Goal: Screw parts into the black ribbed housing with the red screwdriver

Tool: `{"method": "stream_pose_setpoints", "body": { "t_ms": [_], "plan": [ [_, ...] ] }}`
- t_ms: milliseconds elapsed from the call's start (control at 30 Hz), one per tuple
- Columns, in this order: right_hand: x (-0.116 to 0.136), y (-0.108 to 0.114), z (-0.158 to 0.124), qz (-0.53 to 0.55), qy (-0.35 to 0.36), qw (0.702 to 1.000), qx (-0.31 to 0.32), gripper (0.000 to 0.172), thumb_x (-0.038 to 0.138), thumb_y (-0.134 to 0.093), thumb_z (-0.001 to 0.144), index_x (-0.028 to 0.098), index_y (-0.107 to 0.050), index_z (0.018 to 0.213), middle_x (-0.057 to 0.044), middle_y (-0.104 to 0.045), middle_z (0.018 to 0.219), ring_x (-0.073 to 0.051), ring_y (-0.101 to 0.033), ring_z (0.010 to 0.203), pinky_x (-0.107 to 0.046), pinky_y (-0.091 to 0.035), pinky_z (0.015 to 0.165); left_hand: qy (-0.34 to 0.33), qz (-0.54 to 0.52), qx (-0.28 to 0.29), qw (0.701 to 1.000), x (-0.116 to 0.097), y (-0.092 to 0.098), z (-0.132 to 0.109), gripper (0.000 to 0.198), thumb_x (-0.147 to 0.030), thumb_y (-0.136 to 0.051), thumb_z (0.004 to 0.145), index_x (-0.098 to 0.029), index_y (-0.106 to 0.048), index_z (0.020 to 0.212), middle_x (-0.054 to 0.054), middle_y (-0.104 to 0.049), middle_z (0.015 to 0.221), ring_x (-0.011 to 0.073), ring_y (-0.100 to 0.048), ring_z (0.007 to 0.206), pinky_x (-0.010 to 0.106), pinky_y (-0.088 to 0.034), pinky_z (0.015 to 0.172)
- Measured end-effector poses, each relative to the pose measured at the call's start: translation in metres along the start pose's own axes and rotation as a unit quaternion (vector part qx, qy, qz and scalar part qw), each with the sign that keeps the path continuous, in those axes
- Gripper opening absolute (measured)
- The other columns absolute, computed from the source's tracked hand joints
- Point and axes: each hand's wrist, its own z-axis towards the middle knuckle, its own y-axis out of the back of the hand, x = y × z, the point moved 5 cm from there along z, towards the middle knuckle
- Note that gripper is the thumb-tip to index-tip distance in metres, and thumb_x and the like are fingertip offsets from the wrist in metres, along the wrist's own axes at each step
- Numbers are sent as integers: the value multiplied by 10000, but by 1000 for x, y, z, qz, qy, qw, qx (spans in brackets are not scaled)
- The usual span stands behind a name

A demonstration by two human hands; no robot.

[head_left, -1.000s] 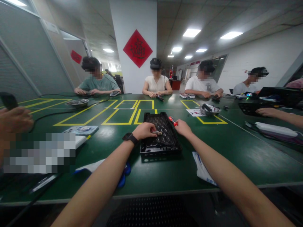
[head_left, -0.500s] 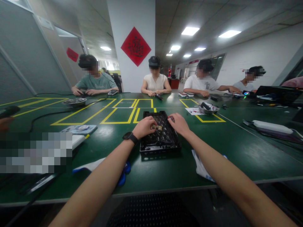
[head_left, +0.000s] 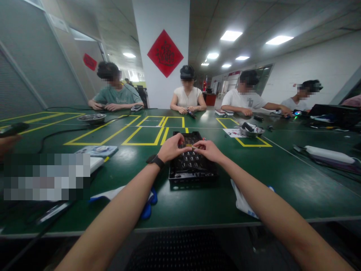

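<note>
Both hands have met: left hand (head_left: 171, 148) and right hand (head_left: 208, 149) pinch a small brass-coloured part (head_left: 189, 145) between their fingers, above the black slotted plastic tray (head_left: 193, 165) mid-counter (head_left: 197, 203), for support.

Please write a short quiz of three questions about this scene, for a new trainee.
1. True or false: the left hand and the right hand meet over the black tray.
2. What is on the left wrist? A) a black watch B) a red band C) nothing
3. Fill in: the lines marked on the green table are ____ in colour.

Key: 1 true; 2 A; 3 yellow.
</note>
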Motion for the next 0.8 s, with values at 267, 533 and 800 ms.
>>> {"method": "stream_pose_setpoints", "body": {
  "t_ms": [267, 533, 800],
  "plan": [
    [6, 2, -4, 20, 24, 998, -48, 253, 352, -573, 746, 163, -672, 883, -34, -651, 816, -117, -535, 669, -253, -412, 650, 272, 67, 29, 960, 77, -20, -9, 297, -414, -440, 767, -182, -477, 586, 74, -587, 662, 188, -550, 663, 273, -350, 567],
    [-29, 12, 4, 112, -44, 977, -174, 313, 399, -551, 752, 154, -667, 910, -40, -666, 827, -126, -566, 706, -257, -441, 684, 291, 46, 42, 955, 90, -27, -10, 239, -388, -443, 741, -176, -503, 648, 62, -609, 727, 167, -555, 682, 251, -357, 550],
    [-15, 5, 41, 112, -117, 985, 52, 261, 372, -644, 675, 157, -707, 808, -14, -645, 677, -73, -478, 535, -195, -389, 486, 308, 28, 42, 950, 88, -24, -11, 269, -419, -392, 770, -187, -510, 700, 83, -633, 804, 208, -579, 753, 280, -375, 598]
  ]
}}
